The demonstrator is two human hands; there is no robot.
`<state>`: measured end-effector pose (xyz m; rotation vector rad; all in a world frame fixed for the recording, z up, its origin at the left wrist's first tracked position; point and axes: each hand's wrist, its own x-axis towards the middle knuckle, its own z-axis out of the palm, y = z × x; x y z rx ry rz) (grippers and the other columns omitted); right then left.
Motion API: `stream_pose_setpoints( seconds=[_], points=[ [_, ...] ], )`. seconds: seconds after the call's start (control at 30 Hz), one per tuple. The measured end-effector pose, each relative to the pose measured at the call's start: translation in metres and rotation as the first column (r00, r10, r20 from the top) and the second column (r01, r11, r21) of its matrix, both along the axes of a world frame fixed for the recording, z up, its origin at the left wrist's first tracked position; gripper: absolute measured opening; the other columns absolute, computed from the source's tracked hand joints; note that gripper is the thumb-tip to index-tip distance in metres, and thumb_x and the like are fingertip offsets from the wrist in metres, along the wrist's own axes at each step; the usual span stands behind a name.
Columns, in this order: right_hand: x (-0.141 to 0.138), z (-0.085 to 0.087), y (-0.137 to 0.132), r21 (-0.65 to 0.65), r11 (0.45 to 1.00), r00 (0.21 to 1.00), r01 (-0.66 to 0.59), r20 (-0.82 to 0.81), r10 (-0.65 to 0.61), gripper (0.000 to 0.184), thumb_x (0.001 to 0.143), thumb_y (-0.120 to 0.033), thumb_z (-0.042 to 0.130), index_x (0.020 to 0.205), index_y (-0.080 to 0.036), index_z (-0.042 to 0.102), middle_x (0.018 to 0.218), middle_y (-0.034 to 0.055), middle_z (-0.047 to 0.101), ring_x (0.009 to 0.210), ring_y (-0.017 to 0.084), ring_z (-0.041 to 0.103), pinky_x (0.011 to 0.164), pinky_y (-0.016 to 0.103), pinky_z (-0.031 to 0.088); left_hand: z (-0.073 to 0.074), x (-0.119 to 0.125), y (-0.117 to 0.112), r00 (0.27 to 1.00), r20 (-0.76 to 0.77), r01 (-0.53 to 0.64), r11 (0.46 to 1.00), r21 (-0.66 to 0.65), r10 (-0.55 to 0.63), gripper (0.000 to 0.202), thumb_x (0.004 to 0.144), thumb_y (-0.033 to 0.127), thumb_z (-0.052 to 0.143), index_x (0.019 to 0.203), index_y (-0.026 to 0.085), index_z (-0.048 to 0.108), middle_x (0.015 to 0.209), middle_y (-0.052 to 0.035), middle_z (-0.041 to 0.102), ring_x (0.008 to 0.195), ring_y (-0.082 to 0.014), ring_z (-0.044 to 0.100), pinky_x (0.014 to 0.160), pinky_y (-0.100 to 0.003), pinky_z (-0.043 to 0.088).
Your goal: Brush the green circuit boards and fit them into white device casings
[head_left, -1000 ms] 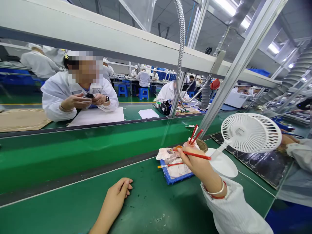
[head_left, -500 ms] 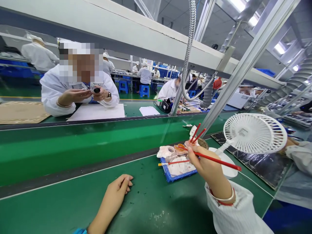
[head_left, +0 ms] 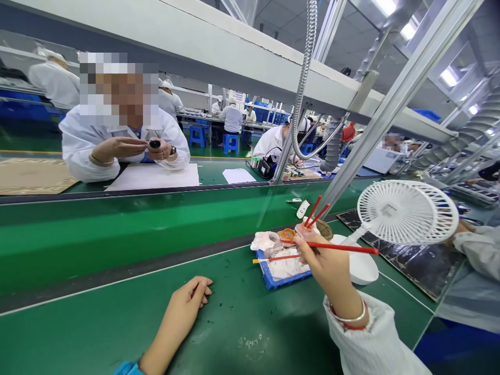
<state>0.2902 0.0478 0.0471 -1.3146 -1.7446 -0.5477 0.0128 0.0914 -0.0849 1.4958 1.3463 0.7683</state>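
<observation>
My right hand pinches a long, thin red-handled brush over a small blue tray. The brush's tip end reaches above the tray's back part; its bristles are not clear to see. Inside the tray lie white crumpled wipes, a roll-like piece in pinkish-white wrapping and an orange-rimmed container. Another red brush with a yellow tip lies across the tray. My left hand rests on the green tabletop with its fingers loosely curled, and nothing shows in it.
A white fan stands right of my right hand, near a black mat. Red sticks rise from a pot behind the tray. A white device lies on the green belt. Across it, a co-worker handles a small part.
My right hand has drawn slightly left, and the brush now lies flatter. The white device on the belt has shifted left. My left hand stays in place.
</observation>
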Motion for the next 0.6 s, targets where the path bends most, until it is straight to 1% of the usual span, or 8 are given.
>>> stream_pose_setpoints(
  seconds=[0.1,0.2,0.3,0.37,0.43,0.53,0.6],
  points=[
    [0.005,-0.009,-0.004,0.020,0.999,0.998,0.046,-0.038,-0.045,0.037,0.085,-0.026,0.055,0.050,-0.019,0.049,0.039,-0.0049,0.049,0.035,0.008,0.045,0.038,0.021,0.034,-0.001,0.000,0.000,1.000,0.005,-0.001,1.000,0.002,0.001,0.044,0.079,0.055,0.040,0.085,0.019,0.063,0.075,-0.0045,0.063,0.065,-0.0188,0.057,0.062,-0.030,0.045],
    [0.008,-0.015,-0.009,0.047,0.997,0.995,0.062,-0.085,-0.058,0.037,0.085,-0.025,0.056,0.049,-0.019,0.049,0.040,-0.0042,0.048,0.036,0.008,0.044,0.040,0.022,0.034,-0.001,-0.001,0.001,1.000,0.008,-0.007,1.000,0.001,0.007,0.044,0.079,0.056,0.041,0.084,0.019,0.063,0.074,-0.0045,0.063,0.065,-0.0189,0.057,0.062,-0.030,0.045],
    [0.006,-0.016,-0.013,0.014,1.000,0.992,0.013,-0.122,-0.011,0.034,0.086,-0.023,0.054,0.052,-0.018,0.053,0.043,-0.0029,0.052,0.039,0.008,0.046,0.042,0.021,0.037,-0.001,-0.001,0.001,1.000,0.000,-0.006,1.000,-0.004,0.006,0.045,0.078,0.058,0.041,0.084,0.019,0.063,0.074,-0.0045,0.062,0.064,-0.0189,0.056,0.061,-0.030,0.045],
    [0.005,-0.016,-0.017,-0.012,0.999,0.986,-0.038,-0.161,0.036,0.036,0.086,-0.021,0.054,0.050,-0.018,0.052,0.043,-0.0032,0.050,0.039,0.008,0.046,0.042,0.021,0.037,-0.002,-0.001,0.001,1.000,0.002,-0.006,1.000,-0.006,0.006,0.046,0.078,0.059,0.041,0.084,0.019,0.063,0.074,-0.0045,0.062,0.064,-0.0186,0.056,0.062,-0.030,0.045],
    [0.005,-0.016,-0.022,-0.008,0.996,0.970,-0.083,-0.228,0.079,0.037,0.084,-0.019,0.055,0.048,-0.018,0.050,0.042,-0.0035,0.050,0.038,0.008,0.045,0.041,0.021,0.038,-0.004,-0.001,0.000,1.000,0.011,-0.009,1.000,-0.011,0.009,0.047,0.078,0.060,0.041,0.084,0.018,0.062,0.074,-0.0043,0.062,0.064,-0.0182,0.055,0.062,-0.029,0.045],
    [0.010,-0.017,-0.031,0.096,0.991,0.920,-0.095,-0.371,0.124,0.029,0.082,-0.013,0.057,0.053,-0.018,0.054,0.046,-0.0032,0.054,0.040,0.009,0.049,0.041,0.023,0.040,-0.007,-0.002,0.003,0.999,0.042,-0.022,0.999,-0.028,0.023,0.047,0.077,0.061,0.042,0.083,0.018,0.061,0.071,-0.0031,0.061,0.062,-0.0175,0.055,0.060,-0.029,0.045],
    [0.013,-0.020,-0.035,0.187,0.981,0.873,-0.059,-0.466,0.142,0.024,0.081,-0.010,0.057,0.058,-0.018,0.058,0.048,-0.0032,0.057,0.041,0.010,0.052,0.040,0.024,0.041,-0.006,-0.002,0.008,0.997,0.067,-0.033,0.999,-0.025,0.034,0.048,0.077,0.063,0.042,0.080,0.018,0.059,0.065,-0.0017,0.058,0.060,-0.0170,0.054,0.058,-0.028,0.045]
  ],
)
